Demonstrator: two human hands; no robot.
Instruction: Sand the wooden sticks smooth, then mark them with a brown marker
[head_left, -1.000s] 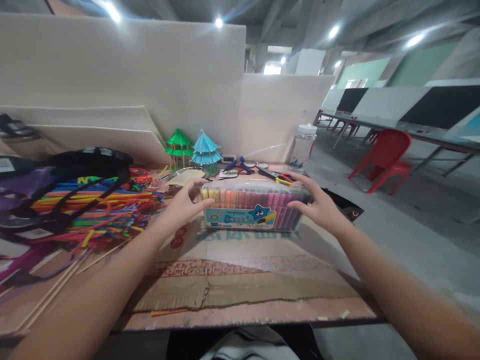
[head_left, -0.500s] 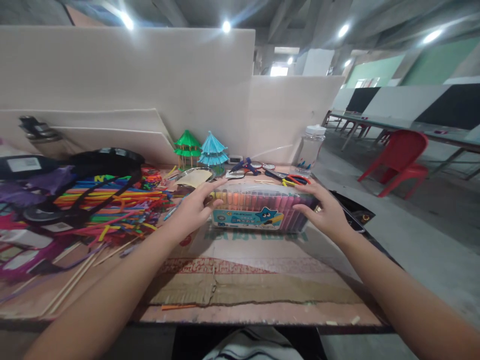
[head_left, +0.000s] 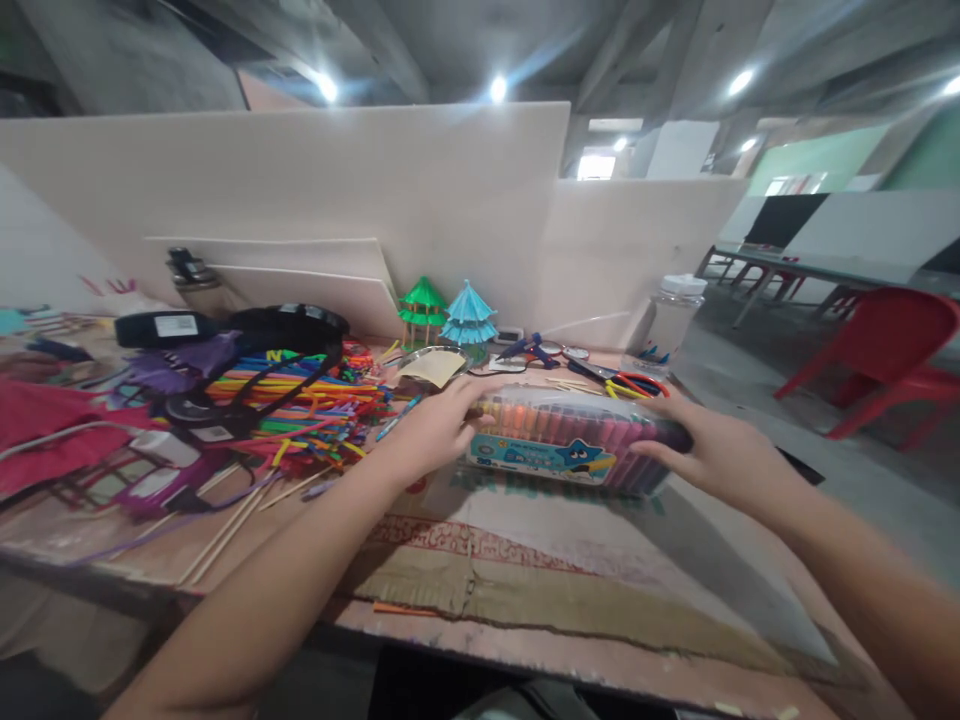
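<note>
A clear plastic case of coloured markers (head_left: 570, 440), with a blue star on its label, lies across flattened cardboard (head_left: 540, 560) on the table. My left hand (head_left: 431, 430) grips its left end with fingers curled over the top. My right hand (head_left: 724, 455) is wrapped round its right end. The case sits between both hands, tilted a little down to the right.
A heap of coloured sticks and pipe cleaners (head_left: 292, 405) with black straps covers the table's left. Behind the case stand green (head_left: 422, 305) and blue (head_left: 469, 315) paper pagodas, scissors (head_left: 622, 380), a glue gun (head_left: 529, 348) and a clear jar (head_left: 671, 320). Red chairs (head_left: 892, 350) stand at right.
The camera has swung left and down, so the case and hands now sit further right. Both hands have closed more firmly on the ends of the marker case.
</note>
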